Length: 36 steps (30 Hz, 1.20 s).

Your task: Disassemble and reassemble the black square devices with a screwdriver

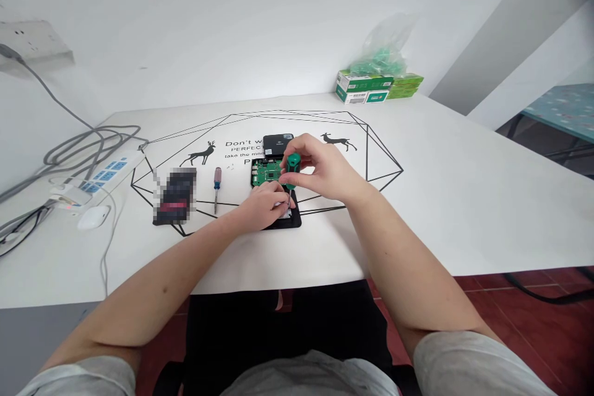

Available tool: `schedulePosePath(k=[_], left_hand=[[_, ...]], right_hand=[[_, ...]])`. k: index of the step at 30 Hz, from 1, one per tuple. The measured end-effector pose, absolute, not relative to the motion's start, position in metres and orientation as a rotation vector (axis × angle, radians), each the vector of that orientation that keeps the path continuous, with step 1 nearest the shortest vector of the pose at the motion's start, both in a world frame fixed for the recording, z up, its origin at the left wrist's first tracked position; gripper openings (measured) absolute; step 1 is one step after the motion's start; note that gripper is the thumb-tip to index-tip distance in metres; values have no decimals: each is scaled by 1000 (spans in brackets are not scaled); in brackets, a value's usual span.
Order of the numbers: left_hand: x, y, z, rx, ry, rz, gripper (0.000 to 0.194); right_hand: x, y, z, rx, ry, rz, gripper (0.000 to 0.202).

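Note:
My right hand (313, 164) grips the green handle of a screwdriver (293, 163) that stands nearly upright, its shaft pointing down. The shaft's lower end meets a small silvery part (288, 213) in a black plastic casing (297, 220); my fingers partly cover the contact. Beside the shaft, my left hand (265, 207) is closed, fingertips bunched low over the casing; what they hold, if anything, is hidden. Just beyond lies a green circuit board (266, 173) in a black frame. Behind it is a flat black cover (275, 144), partly hidden by my right hand.
A second screwdriver (218, 182) with a clear-and-blue handle lies left, below tiny loose bits (231, 167). Farther left are a blurred dark object (175, 197), a white earbud case (93, 217), a power strip (109, 172) and cables. Green-white boxes (364, 86) stand at the back.

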<state>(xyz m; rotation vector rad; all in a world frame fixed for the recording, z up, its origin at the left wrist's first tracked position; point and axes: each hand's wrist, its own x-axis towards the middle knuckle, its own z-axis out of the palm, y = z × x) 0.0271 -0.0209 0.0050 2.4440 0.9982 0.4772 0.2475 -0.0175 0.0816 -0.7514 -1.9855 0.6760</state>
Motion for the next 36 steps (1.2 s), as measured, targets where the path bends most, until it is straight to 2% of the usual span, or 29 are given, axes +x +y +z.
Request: schedulePosePath(k=[5,8,9,13,18,24,28,32,36], left_hand=[[27,-22,4,2419,992,523,24],[24,-22,2,2412,977,608,21],[22,-21,2,2423,961,644,22],[11,-17,7,2534,917,748,26],[-10,-8,14,2637,1003,755,27],[-27,0,12,2660,1173,645,39],[-29,3,7,2599,1206,564,54],[-32,2,5,2532,1189,454,63],[-34,2,5,2507,1161,406,69]], right_hand=[[243,-12,77,-766,-2002,441,26],[240,-13,74,-685,-2014,374,11],[239,-14,74,-636,-2014,384,8],[237,-19,72,-521,-1989,601,32],[233,-22,70,-610,-1822,837,21],[226,-16,63,-675,-1782,659,33],[226,-14,60,-607,-1817,497,14],[226,-11,60,-539,-1811,419,23],[224,-10,59,-588,-1814,419,14]])
